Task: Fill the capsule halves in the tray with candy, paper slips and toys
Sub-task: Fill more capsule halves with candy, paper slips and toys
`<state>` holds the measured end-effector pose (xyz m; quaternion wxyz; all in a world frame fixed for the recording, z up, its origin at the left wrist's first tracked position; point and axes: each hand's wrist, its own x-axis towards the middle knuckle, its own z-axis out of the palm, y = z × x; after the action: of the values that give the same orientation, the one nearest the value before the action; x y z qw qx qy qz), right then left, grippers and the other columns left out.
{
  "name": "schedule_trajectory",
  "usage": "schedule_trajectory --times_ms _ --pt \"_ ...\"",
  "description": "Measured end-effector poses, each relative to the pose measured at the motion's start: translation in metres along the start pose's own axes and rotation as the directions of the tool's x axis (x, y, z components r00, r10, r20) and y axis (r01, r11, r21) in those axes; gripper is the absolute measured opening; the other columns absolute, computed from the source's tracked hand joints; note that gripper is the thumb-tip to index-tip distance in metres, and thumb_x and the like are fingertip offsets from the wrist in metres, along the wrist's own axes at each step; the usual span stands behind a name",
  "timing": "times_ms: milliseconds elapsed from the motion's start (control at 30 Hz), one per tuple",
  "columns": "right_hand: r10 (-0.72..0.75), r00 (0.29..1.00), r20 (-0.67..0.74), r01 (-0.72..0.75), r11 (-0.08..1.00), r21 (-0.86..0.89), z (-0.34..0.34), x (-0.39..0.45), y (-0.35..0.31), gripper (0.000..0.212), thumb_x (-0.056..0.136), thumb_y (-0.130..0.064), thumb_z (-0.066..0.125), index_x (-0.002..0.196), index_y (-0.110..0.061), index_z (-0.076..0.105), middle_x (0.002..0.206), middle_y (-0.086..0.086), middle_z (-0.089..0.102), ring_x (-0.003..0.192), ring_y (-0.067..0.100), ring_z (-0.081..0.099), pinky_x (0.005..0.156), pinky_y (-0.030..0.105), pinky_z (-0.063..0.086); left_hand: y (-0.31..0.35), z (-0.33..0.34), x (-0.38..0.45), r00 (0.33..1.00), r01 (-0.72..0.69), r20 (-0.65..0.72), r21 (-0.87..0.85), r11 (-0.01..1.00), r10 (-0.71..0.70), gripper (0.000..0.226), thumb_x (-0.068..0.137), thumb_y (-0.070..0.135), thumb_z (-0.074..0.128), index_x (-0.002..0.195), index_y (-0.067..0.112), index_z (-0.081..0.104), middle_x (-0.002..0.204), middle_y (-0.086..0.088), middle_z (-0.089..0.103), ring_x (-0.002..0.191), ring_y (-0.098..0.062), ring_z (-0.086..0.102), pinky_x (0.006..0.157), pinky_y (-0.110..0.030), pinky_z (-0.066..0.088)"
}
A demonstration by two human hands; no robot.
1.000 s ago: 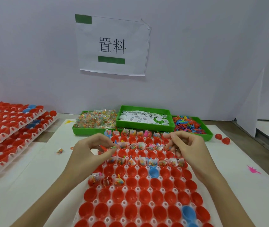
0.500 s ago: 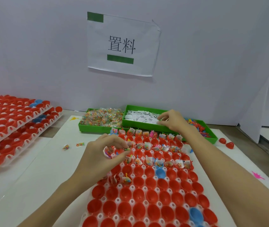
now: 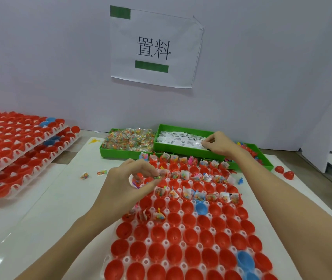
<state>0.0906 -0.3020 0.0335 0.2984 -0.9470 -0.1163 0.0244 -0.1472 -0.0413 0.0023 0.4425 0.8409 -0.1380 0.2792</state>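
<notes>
Head camera view: the right hand (image 3: 218, 143) reaches into the green plastic bin of white paper slips (image 3: 183, 138), fingers (image 3: 208, 141) curled and pinching among the slips. The left hand (image 3: 129, 183) hovers over the white tray of red plastic capsule halves (image 3: 181, 229), its fingers (image 3: 151, 172) pinching small colourful items above a partly filled cup. The tray's long axis runs from the person toward the bins. Green bins of wrapped candy (image 3: 128, 138) and colourful toys (image 3: 250, 150) flank the slips; stacked capsule trays (image 3: 15, 146) sit left on the tabletop (image 3: 39, 209).
</notes>
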Motion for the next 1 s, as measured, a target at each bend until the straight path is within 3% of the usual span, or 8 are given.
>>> schedule_trajectory --times_ms 67,133,233,300,467,633,867,1000 --pt "-0.007 0.998 -0.059 0.007 1.000 -0.002 0.003 -0.004 0.000 0.039 0.105 -0.021 0.055 0.100 0.015 0.070 0.074 0.021 0.054 0.053 0.015 0.038 0.054 0.025 0.038 0.001 0.001 -0.001 1.000 -0.002 0.002 0.000 1.000 0.002 0.018 0.081 0.017 0.086 0.091 0.028 0.075 0.088 0.008 0.073 0.089 -0.014 0.067 0.075 -0.029 0.052" --pt "-0.020 0.995 -0.100 0.019 1.000 -0.004 0.006 -0.006 -0.001 0.039 0.106 -0.020 0.053 0.097 0.013 0.070 0.076 0.017 0.058 0.062 0.020 0.046 0.056 0.029 0.042 0.001 0.001 -0.001 1.000 -0.003 0.005 -0.001 1.000 0.003 0.017 0.081 0.017 0.085 0.091 0.027 0.075 0.089 0.008 0.073 0.089 -0.014 0.067 0.075 -0.029 0.052" --pt "-0.041 0.990 -0.132 0.044 0.999 0.017 0.009 -0.006 0.000 0.021 0.103 -0.017 0.060 0.106 -0.001 0.074 0.095 0.010 0.068 0.087 0.022 0.062 0.077 0.036 0.052 0.002 0.002 -0.001 1.000 0.000 0.001 -0.002 1.000 0.000 0.016 0.081 0.016 0.085 0.090 0.025 0.076 0.089 0.008 0.073 0.089 -0.014 0.068 0.076 -0.028 0.052" --pt "-0.044 0.988 -0.150 0.053 0.997 0.061 0.010 -0.006 0.002 0.015 0.098 -0.017 0.068 0.107 -0.006 0.074 0.099 0.006 0.069 0.093 0.021 0.064 0.080 0.034 0.052 0.002 0.002 -0.002 1.000 0.007 0.001 0.000 1.000 -0.007 0.016 0.080 0.016 0.086 0.090 0.025 0.076 0.089 0.007 0.073 0.089 -0.013 0.068 0.077 -0.027 0.052" --pt "-0.029 0.981 -0.191 0.055 0.990 0.132 0.015 -0.006 0.004 0.012 0.089 -0.021 0.079 0.093 -0.011 0.074 0.089 -0.001 0.069 0.084 0.014 0.063 0.078 0.031 0.055 0.002 0.003 -0.002 1.000 0.004 -0.001 0.007 1.000 -0.004 0.017 0.080 0.014 0.086 0.090 0.025 0.076 0.089 0.007 0.073 0.089 -0.013 0.067 0.076 -0.028 0.052" --pt "-0.056 0.971 -0.233 0.096 0.982 0.165 0.020 -0.009 0.002 0.027 0.087 -0.039 0.079 0.084 -0.013 0.072 0.081 -0.001 0.068 0.074 0.012 0.060 0.062 0.024 0.043 0.001 0.003 -0.003 1.000 -0.004 -0.001 0.030 1.000 0.004 0.018 0.080 0.016 0.086 0.090 0.026 0.076 0.089 0.009 0.073 0.089 -0.013 0.067 0.077 -0.028 0.053" --pt "-0.033 0.956 -0.290 0.128 0.941 0.314 0.015 -0.017 0.003 0.011 0.095 -0.024 0.072 0.097 -0.015 0.076 0.084 0.006 0.073 0.070 0.015 0.063 0.071 0.032 0.053 0.001 0.003 -0.002 1.000 0.012 -0.017 0.007 1.000 -0.012 0.016 0.079 0.020 0.086 0.089 0.026 0.076 0.086 0.014 0.074 0.087 -0.010 0.070 0.078 -0.025 0.052" --pt "0.018 0.965 -0.260 0.093 0.907 0.410 0.005 -0.024 0.010 0.019 0.096 -0.014 0.071 0.112 -0.004 0.073 0.095 0.010 0.073 0.076 0.017 0.066 0.078 0.032 0.056 0.004 0.004 -0.002 1.000 0.010 -0.024 -0.007 1.000 -0.010 0.015 0.079 0.020 0.086 0.090 0.024 0.077 0.085 0.014 0.075 0.086 -0.011 0.071 0.079 -0.029 0.052"
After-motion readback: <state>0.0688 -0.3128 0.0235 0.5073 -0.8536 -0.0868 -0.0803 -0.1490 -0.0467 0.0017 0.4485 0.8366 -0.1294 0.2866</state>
